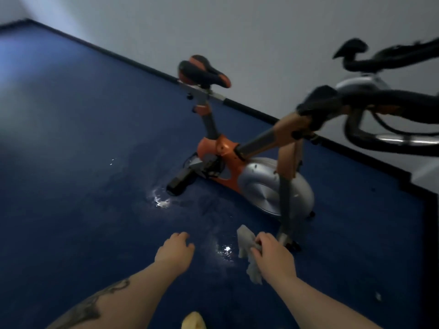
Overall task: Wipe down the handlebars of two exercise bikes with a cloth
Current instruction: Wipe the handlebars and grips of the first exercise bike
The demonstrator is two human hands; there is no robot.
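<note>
Nearest the camera, both forearms reach fwd, low in view. Right hand (273, 255) is clenched round a crumpled white cloth (247, 248), which bunches out past the thumb side and hangs below the fist. Left hand (174, 250) is empty, fingers loosely curled, not touching anything, well apart from the right w/ shiny spots on the blue floor (71, 162) between them. Just beyond the right hand stands the front leg of an orange and grey exercise bike (237, 172); its flywheel housing sits beyond that, saddle (203, 72) further off and left of both hands. The handlebars (370, 103) are up and to the right of the right hand, well above it, black and blurred; cloth isn't on them yet. Only one bike in view, so can't tell where the 2nd is. Looks like the approach step: raise the cloth hand up to the nearest grip, wrap cloth fully round the bar and slide along its length incl. curved ends, and prob. steady the stem w/ the free left hand so the bike doesn't rock. Mind the cable under the bars. No brand, label or readable writing visible; too blurred anyway.
</note>
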